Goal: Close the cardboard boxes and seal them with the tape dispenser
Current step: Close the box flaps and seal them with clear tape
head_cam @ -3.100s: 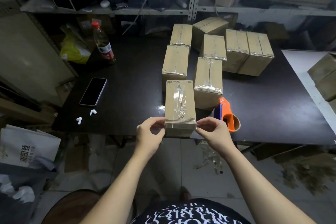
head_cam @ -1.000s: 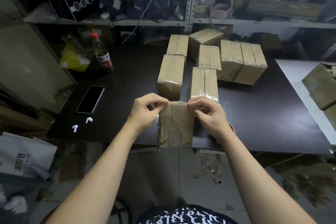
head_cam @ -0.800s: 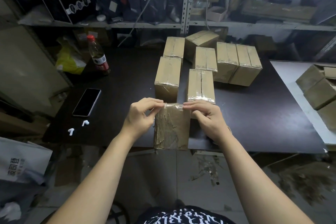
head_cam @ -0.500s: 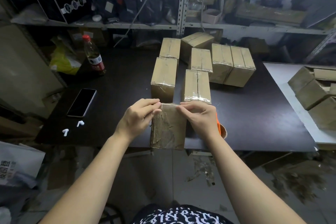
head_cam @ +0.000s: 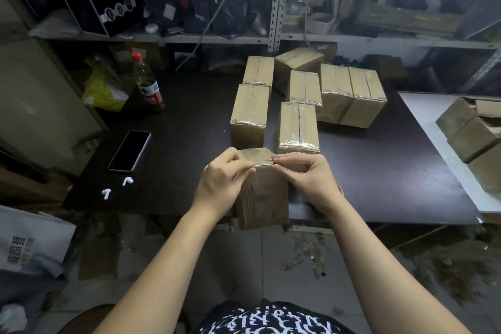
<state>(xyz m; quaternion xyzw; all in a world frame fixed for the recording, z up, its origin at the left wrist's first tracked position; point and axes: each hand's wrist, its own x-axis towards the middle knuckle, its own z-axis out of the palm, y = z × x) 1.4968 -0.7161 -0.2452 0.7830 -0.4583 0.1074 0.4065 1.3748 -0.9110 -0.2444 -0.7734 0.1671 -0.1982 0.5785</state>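
Change: box (head_cam: 261,192) in hand, which lay long-side-up on the table (head_cam: 189,122) edge with its taped top facing me three seconds back, now stands tipped on end at that near edge, its ribbed end face toward the camera. Since the last half second I log almost no motion, only fingers creeping along the top edge.
Meaning: I judge the main seam is already taped and the tape overhang is being rubbed down over the corner; this box looks near done.
Left hand (head_cam: 223,182): fingers curled and held together, tips pressing the box's upper edge from the left; touching cardboard and what looks like tape, nothing carried.
Box position: upright between both hands, base at the table's front lip, just in front of the sealed boxes (head_cam: 298,127).
Right hand (head_cam: 306,179): fingers bunched, thumb and forefinger pinching along the same top edge from the right; palm against the box's right side.
Tape dispenser: not visible to me now; at 0.5 s ago an orange part showed behind the right wrist, so likely hidden there.
Right table (head_cam: 423,116): more boxes (head_cam: 471,133), flaps apparently not taped; I cannot tell for sure.
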